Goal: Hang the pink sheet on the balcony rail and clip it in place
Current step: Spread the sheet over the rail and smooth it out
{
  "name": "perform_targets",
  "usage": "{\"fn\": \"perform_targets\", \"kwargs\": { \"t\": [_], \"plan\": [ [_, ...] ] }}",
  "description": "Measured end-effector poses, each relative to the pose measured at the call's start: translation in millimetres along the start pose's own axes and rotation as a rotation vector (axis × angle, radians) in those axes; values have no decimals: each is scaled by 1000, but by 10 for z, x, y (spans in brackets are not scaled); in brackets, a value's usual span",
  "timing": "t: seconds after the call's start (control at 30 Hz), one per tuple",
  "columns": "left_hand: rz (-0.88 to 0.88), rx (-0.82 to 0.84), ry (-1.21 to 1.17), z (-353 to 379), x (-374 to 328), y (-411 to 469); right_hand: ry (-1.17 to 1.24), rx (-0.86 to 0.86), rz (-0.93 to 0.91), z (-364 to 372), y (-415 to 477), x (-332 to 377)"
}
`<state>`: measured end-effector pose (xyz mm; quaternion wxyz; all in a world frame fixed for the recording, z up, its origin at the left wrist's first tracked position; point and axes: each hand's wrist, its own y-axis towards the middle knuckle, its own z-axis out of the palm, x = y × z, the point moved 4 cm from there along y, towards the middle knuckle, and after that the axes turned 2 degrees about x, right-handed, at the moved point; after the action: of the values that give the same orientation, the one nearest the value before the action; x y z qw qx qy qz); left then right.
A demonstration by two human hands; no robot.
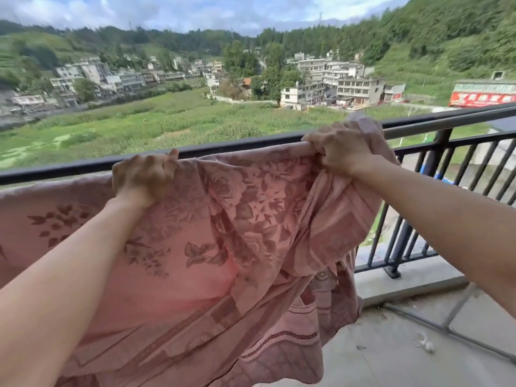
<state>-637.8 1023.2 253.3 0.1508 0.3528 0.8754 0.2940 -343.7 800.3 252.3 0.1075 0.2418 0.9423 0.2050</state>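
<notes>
The left hand [145, 174] is seen clenched on the upper edge of the pink sheet [212, 247], its fingers curled over the fabric where it meets the balcony rail [69, 170]. Further along the same rail, the right hand [339, 150] is closed round a bunched fold of the sheet, with a gathered end of cloth pushed up above the bar just behind the knuckles. The sheet, patterned with darker roses and leaves and edged with banded borders, is draped over the dark metal rail between and beside the two hands. It hangs down the near side in loose, uneven folds, its lower edge above the concrete floor [391, 358]. To the right of the sheet the rail's upright bars [474, 169] are left uncovered. Beyond the balcony, green fields [167, 118], clusters of pale multi-storey buildings [335, 82], a red banner [481, 99] and wooded hills are seen under a cloudy sky.
</notes>
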Motion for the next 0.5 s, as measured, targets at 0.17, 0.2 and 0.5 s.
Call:
{"fn": "perform_targets", "kwargs": {
  "t": [0.17,0.2,0.5],
  "plan": [
    [29,-25,2,73,309,149,170,-11,46,-78,137,-370],
    [28,-13,-3,89,361,177,294,29,83,-86,184,-408],
    [287,222,-272,5,-443,496,461,135,208,-227,730,136]
  ]
}}
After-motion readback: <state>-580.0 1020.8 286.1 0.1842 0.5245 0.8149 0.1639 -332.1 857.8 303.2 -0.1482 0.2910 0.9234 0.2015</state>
